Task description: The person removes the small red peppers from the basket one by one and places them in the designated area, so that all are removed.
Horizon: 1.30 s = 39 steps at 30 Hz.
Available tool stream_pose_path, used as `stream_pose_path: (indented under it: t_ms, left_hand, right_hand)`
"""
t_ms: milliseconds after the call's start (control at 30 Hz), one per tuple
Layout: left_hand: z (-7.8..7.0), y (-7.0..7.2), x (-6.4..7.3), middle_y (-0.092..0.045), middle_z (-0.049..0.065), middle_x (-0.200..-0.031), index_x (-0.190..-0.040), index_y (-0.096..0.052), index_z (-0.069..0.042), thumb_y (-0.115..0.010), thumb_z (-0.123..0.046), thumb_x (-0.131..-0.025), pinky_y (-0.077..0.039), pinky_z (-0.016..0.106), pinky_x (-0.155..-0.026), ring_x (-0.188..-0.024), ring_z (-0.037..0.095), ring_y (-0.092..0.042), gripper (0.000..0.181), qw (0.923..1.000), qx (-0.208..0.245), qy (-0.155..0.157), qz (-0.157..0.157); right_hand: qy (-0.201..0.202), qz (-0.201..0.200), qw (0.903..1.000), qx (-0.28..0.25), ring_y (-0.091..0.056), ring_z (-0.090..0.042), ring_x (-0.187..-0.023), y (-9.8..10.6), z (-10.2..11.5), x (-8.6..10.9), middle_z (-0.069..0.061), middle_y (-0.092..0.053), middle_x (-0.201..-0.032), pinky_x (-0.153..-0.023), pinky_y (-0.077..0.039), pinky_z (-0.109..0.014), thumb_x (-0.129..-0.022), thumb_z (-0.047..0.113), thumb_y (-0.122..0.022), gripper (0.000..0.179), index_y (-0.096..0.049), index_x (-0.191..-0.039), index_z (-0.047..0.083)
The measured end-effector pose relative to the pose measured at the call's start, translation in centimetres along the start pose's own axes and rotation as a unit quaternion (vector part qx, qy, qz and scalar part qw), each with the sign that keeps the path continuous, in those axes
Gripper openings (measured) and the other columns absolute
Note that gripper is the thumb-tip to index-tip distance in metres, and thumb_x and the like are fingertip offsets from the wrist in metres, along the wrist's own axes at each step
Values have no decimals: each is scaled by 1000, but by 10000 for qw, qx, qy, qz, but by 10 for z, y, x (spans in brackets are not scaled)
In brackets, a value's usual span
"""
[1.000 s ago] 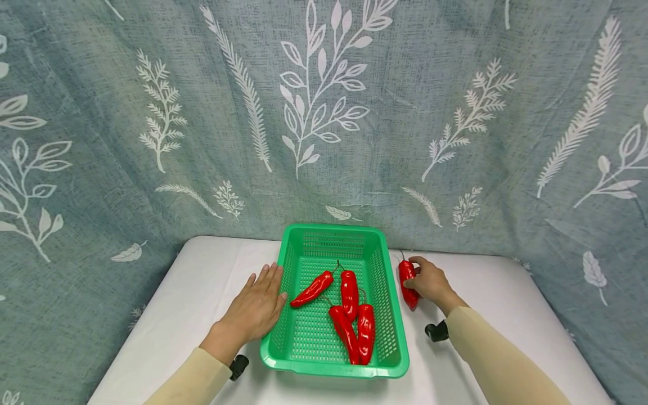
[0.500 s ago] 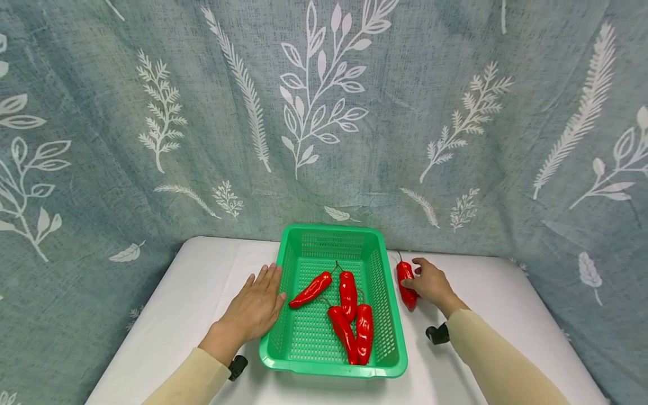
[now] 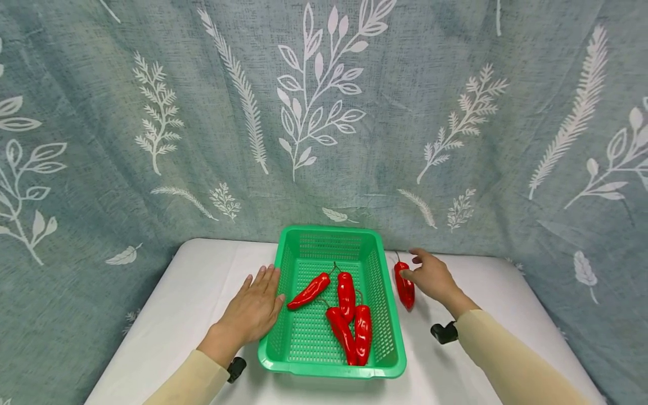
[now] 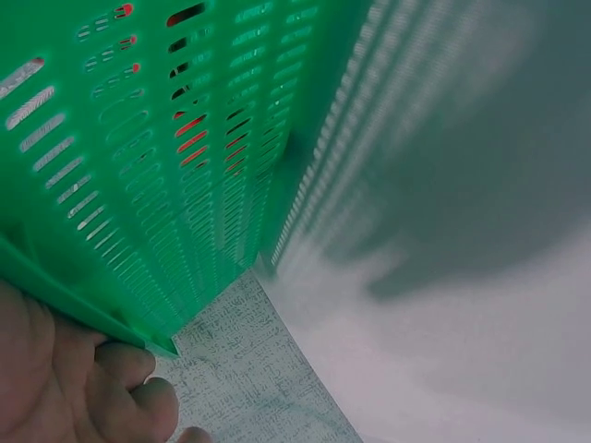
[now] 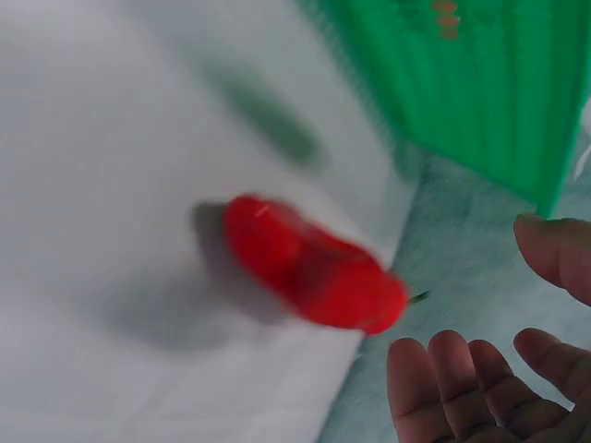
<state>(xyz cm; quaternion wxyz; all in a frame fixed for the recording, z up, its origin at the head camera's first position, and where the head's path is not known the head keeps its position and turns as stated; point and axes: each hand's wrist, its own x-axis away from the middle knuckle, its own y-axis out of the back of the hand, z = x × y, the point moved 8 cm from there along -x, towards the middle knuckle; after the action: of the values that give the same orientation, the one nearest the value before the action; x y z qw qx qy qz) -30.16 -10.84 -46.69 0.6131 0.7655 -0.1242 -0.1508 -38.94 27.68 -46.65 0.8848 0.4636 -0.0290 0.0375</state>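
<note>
The pepper (image 3: 405, 293) just outside the basket (image 3: 331, 373) at three o'clock is best gripped mid-body by the spread, empty right hand (image 3: 430, 277), the basket being steadied at nine o'clock by the flat left hand (image 3: 253, 306).

Five red peppers (image 3: 346, 295); one green basket (image 3: 331, 371)

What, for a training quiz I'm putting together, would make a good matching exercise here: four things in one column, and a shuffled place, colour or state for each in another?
Column one
1. Basket
2. Left hand
3. Right hand
4. Group of four peppers

Column two
A. Open, near the single pepper
B. Red, lying inside the green container
C. Green, on the white tabletop
D. At the container's left side

Right pairs: 1-C, 2-D, 3-A, 4-B
</note>
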Motion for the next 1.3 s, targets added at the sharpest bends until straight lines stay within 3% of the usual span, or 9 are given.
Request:
stream_pose_path:
  t_ms: [400,667,933,1100,1300]
  left_hand:
    - [0,0,1,-27,24,-171,-164,-27,7,-40,-35,-115,-23,59,-130,-160,41,-25,66,10000,27,4,-48]
    - [0,0,0,-27,24,-171,-164,-27,7,-40,-35,-115,-23,60,-130,-161,41,-24,66,9999,62,7,-78]
    - [1,1,0,-27,24,-171,-164,-26,7,-40,-35,-115,-23,59,-130,-161,41,-24,66,9999,84,41,-56]
    - [1,-1,-1,-26,24,-172,-164,-25,6,-40,-35,-115,-22,59,-130,-161,41,-24,66,9999,125,54,-24]
    - [1,-2,1,-27,24,-172,-164,-26,6,-40,-35,-115,-22,59,-130,-161,41,-24,66,9999,125,69,-25]
  right_hand:
    - [648,-278,9974,-178,-67,-40,-120,8,81,22,-27,-60,-142,-91,-61,-52,-101,24,-69,64,-45,-155,-2]
    - [1150,174,9931,-117,-72,-32,-107,-29,132,40,-22,-67,-133,-84,-61,-46,-94,20,-79,67,-51,-152,1]
    - [1542,726,9851,221,-67,-29,-112,-70,157,50,-15,-70,-128,-94,-59,-48,-89,11,-84,65,-57,-148,4]
    - [1613,1095,9804,267,-65,-33,-118,-88,156,55,-17,-68,-132,-95,-59,-50,-88,10,-84,68,-55,-150,4]
    - [1591,1692,9721,324,-61,-29,-111,-105,153,59,-18,-67,-131,-94,-59,-50,-84,11,-88,77,-52,-153,5]
